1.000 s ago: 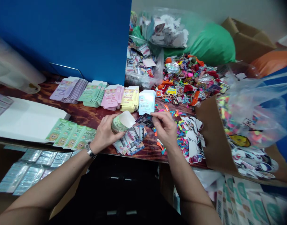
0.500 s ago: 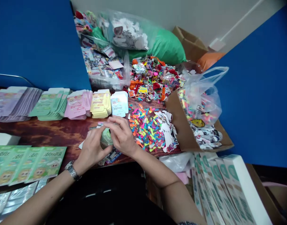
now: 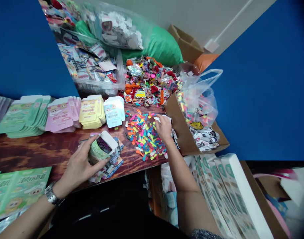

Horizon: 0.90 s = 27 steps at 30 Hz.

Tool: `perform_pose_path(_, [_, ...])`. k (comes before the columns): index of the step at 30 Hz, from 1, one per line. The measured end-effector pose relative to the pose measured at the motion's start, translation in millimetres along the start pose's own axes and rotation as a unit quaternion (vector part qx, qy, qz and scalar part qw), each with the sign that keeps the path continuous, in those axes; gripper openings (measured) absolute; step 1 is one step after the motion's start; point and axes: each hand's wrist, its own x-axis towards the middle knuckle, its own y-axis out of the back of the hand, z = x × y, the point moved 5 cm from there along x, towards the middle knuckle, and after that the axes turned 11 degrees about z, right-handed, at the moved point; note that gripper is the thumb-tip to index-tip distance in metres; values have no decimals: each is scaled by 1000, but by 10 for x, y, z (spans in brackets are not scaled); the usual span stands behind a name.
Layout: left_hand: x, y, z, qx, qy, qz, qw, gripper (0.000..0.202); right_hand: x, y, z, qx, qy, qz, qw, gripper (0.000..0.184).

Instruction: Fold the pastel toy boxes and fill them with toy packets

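My left hand (image 3: 78, 167) is shut on a small green and white cardboard box (image 3: 102, 147), whose open end shows dark printed cards inside. Beneath that hand lies a loose pile of printed cards (image 3: 112, 169). My right hand (image 3: 163, 127) is apart from it, with its fingertips on white die-cut stickers (image 3: 164, 119). Whether those fingers hold one is hidden. Next to that hand lies a scatter of bright coloured stickers (image 3: 143, 136). Flat stacks of pink (image 3: 59, 117), yellow (image 3: 89, 114) and pale blue (image 3: 114, 112) box blanks stand along the dark wooden table (image 3: 37, 154).
Green printed blanks (image 3: 17, 189) lie at the near left. A clear tub of sticker packs (image 3: 97, 84), a heap of mixed stickers (image 3: 149, 81) and a bagged cardboard box (image 3: 184, 122) fill the far side. Long white-green boxes (image 3: 223, 196) stand below the table's right edge.
My hands have separated. The right hand moved right onto the stickers, and the left now holds the box tilted with its open end showing. The view has swung slightly left.
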Motion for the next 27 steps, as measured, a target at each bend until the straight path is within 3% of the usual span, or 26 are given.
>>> perform_pose_path(3, [-11,-58,18,9,-5,-12,1000,79,91,-118,419,-60,-33,-41,997,32])
perform_pose_path(5, [-9,-83,45,10,-21,-13,1000,78,77,-141,530,-85,-36,-60,994,21])
perform_pose_path(7, [-5,-95,68,9,-34,-12,999,78,46,-121,540,-98,-27,-63,993,23])
perform_pose_path(13, [27,-116,120,5,-51,-22,998,77,18,2,190,-63,41,-34,997,30])
perform_pose_path(18, [46,-142,176,4,-59,-25,998,79,-27,-151,-233,35,124,-86,988,30])
perform_pose_path(25, [47,-159,213,-3,-44,-30,999,79,136,-473,-286,10,57,-112,992,57])
perform_pose_path(27, [62,-169,221,1,-45,-31,999,78,139,-533,-339,-3,43,-121,992,50])
